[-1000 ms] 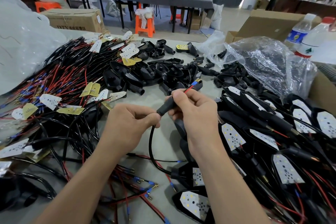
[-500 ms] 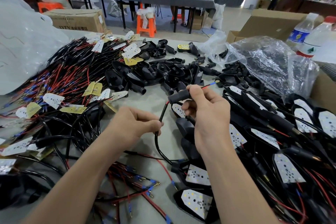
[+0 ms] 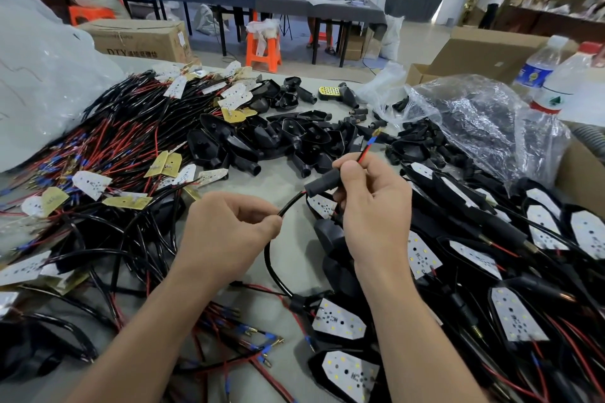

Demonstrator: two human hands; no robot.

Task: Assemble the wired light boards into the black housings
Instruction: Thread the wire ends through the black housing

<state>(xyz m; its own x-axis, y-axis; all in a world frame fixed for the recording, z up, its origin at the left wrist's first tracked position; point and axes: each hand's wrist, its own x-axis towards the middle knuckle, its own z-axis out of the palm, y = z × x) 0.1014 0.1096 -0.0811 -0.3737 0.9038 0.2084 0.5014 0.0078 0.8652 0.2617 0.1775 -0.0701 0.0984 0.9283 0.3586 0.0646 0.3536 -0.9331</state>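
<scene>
Where the hands meet, above the middle of the desk (image 3: 278,180): both are busy on one wired part, close together but not touching
Left hand (image 3: 229,232): thumb and forefinger pinch the black cable (image 3: 289,206) near its upper end; the other fingers are curled under
Right hand (image 3: 376,206): fingers curled round the black sleeve (image 3: 319,185), whose open end pokes out to the left; thumb and forefinger pinch the red wire (image 3: 364,154) that comes out at the top; its blue-collared tip points up and away
Black cable: leaves the left hand's pinch and runs into the sleeve's left end; below, it loops down to a light board (image 3: 339,322) lying near the desk's front edge
Empty black housings (image 3: 262,141): heaped beyond the hands, mid-desk
Loose wired boards (image 3: 91,183): a tangle of red and black leads on the left
Finished units (image 3: 540,222): white boards seated in black shells, piled on the right
Plastic bag (image 3: 474,118): clear, crumpled, behind the finished pile; small black parts spill from it
Water bottles (image 3: 537,65): two, upright, at the far right
</scene>
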